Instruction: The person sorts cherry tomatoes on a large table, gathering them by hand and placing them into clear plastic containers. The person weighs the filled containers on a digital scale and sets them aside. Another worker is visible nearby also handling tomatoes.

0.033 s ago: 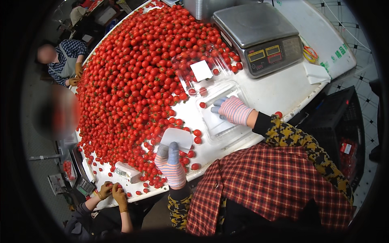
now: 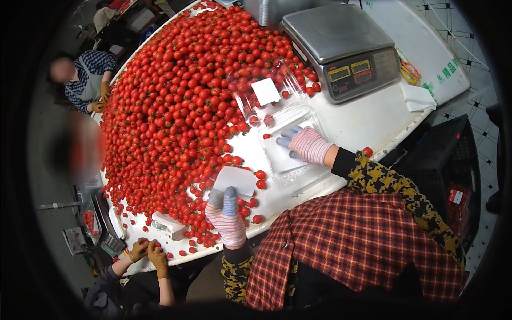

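My left hand (image 2: 228, 218), in a striped glove with grey fingertips, pinches a stack or single sheet of white rectangular pad (image 2: 235, 181) above the near tomatoes. My right hand (image 2: 306, 145), gloved the same way, reaches into a clear plastic clamshell box (image 2: 318, 183) that lies open before me. Its fingers are spread on a white pad (image 2: 282, 158) on the box floor. The box's clear lid (image 2: 290, 85) leans over the tomatoes with a white label (image 2: 265, 92) on it. A big heap of cherry tomatoes (image 2: 181, 96) covers the table's left side.
A digital scale (image 2: 341, 48) stands beyond the box, with stacked clear containers (image 2: 272, 12) behind it. Loose tomatoes (image 2: 260, 175) lie between my hands. A black crate (image 2: 442, 165) sits right of the table. At lower left are a co-worker's gloved hands (image 2: 149, 253); another person (image 2: 85, 80) stands across.
Almost nothing differs. My right fingers have shifted very slightly left over the pad; my left hand keeps its hold.
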`<action>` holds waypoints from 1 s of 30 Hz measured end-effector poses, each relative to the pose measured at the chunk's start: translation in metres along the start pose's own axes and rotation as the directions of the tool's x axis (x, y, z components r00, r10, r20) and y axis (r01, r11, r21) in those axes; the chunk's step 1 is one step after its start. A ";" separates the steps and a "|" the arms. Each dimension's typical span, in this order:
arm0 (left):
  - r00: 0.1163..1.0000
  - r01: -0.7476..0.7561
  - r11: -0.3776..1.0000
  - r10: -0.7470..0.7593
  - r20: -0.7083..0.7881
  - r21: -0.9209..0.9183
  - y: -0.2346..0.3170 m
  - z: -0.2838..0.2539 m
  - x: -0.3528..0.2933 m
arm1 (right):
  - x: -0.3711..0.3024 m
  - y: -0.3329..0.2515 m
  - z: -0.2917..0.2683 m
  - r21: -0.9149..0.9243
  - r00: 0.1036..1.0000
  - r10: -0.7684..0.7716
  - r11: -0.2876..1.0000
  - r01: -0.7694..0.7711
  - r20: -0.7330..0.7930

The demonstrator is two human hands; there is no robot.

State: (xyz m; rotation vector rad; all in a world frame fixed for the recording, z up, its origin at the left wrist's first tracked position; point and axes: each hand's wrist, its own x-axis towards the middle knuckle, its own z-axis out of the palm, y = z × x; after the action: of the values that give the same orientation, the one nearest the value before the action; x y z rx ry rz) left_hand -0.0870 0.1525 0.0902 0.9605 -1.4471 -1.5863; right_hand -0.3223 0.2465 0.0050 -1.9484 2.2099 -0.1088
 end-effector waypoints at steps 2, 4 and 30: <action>1.000 0.003 1.000 -0.003 0.000 0.012 0.001 0.005 0.000 | 0.001 0.005 0.010 0.002 0.997 0.055 0.998 -0.055 0.051; 1.000 0.009 1.000 -0.009 0.002 0.014 -0.001 0.002 -0.001 | 0.007 0.001 0.007 -0.012 0.987 0.066 0.998 -0.065 0.146; 0.991 -0.011 0.997 0.021 0.131 -0.073 -0.032 -0.019 -0.015 | 0.008 -0.019 -0.005 -0.054 0.955 0.170 0.985 -0.162 0.243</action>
State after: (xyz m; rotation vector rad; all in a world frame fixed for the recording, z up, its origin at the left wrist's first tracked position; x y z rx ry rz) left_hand -0.0652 0.1597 0.0578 0.8136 -1.4719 -1.7058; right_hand -0.3054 0.2353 0.0127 -1.6778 2.2078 0.1860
